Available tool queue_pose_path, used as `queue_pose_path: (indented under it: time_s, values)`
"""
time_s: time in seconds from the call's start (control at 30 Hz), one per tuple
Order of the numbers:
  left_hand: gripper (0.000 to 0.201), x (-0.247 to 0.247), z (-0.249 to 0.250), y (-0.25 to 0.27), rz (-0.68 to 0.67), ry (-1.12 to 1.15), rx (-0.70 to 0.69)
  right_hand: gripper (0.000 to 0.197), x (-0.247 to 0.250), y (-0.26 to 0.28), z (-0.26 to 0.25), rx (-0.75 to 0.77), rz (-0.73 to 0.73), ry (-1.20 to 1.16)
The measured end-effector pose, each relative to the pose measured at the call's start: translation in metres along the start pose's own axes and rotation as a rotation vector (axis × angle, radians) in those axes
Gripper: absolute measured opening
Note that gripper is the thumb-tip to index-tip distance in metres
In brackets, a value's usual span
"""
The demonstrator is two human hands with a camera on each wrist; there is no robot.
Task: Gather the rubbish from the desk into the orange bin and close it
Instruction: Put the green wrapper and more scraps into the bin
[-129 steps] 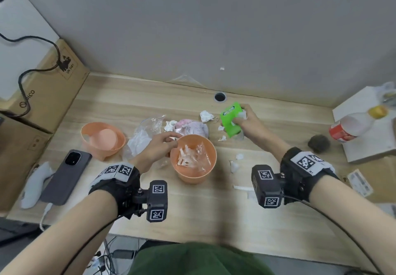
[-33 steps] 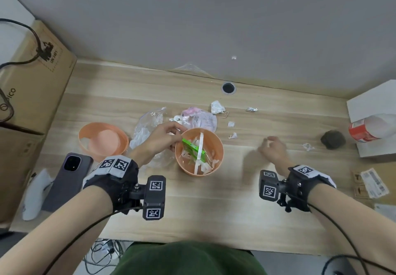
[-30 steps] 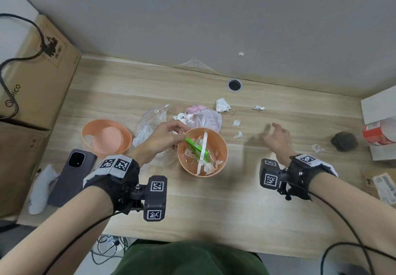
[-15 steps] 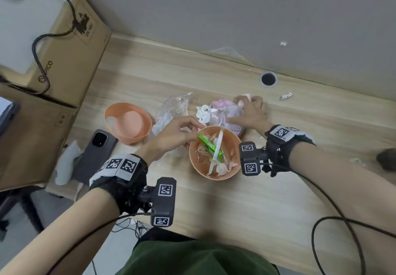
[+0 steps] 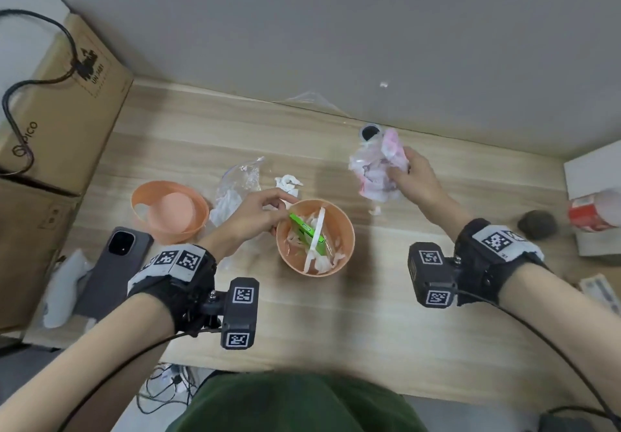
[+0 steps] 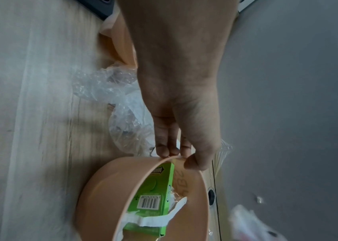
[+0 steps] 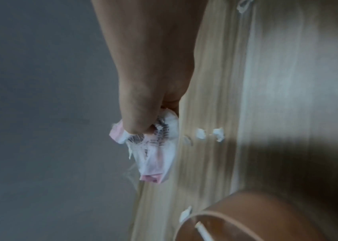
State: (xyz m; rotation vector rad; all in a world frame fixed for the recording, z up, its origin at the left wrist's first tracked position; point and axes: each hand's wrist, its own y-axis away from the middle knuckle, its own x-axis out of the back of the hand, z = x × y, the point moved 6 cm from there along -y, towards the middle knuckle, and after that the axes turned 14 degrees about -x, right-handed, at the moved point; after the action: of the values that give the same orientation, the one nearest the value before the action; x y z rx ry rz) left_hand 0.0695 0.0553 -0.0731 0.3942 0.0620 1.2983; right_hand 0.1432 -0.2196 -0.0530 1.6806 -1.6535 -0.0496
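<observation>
Left hand pinching the far-left rim of the round orange plastic bin, thumb inside and fingers outside, as plain in the left wrist view. Inside that bin, just past the thumb: a bright green cardboard packet standing on edge, a barcode readable as a block of bars but its brand lettering too blurred and upside down to make out; a long white paper strip lying across it, plus clear and white scraps beneath. Faint handwriting on the bin's inner wall beyond the thumb, not legible.

Right hand raised above the desk, well to the right of and beyond the bin, fingers curled tight round a crumpled pink-and-white plastic wrapper; dark printed lines on the wrapper, unreadable. Below that hand, small white paper scraps lying on the light wooden desk.

Beside the left hand, on its outer side: crumpled clear plastic film, then the orange bin lid lying upturned, then a dark grey smartphone face down. Just beyond the left fingertips, a white paper wad. Far left, a brown cardboard box printed "PICO" and "UN 3481". Far right of the right hand, a bottle with a red label lying on its side, label text blurred.
</observation>
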Motion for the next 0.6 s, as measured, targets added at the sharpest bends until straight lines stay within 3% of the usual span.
queue_pose_path:
  time_s: [0.1, 0.2, 0.33, 0.5, 0.57, 0.6]
  values:
    - [0.028, -0.003, 0.004, -0.002, -0.035, -0.017, -0.007, 0.041, 0.006, 0.033, -0.042, 0.179, -0.023, -0.085]
    - [0.03, -0.007, 0.005, -0.005, -0.065, -0.025, -0.005, 0.046, -0.015, 0.062, -0.063, 0.373, -0.085, 0.052]
    - [0.031, -0.012, 0.007, -0.001, -0.063, -0.015, 0.01, 0.041, -0.076, 0.081, -0.048, 0.557, -0.2, 0.629]
    - [0.028, -0.012, 0.01, 0.011, -0.058, 0.033, -0.01, 0.043, -0.123, 0.072, -0.007, 0.533, -0.242, 0.968]
    - [0.03, -0.011, 0.008, 0.014, -0.06, 0.033, -0.005, 0.045, -0.133, 0.07, 0.009, 0.53, -0.223, 1.226]
    - [0.031, -0.011, 0.007, 0.016, -0.067, 0.031, -0.009, 0.049, -0.142, 0.075, 0.015, 0.565, -0.284, 1.404]
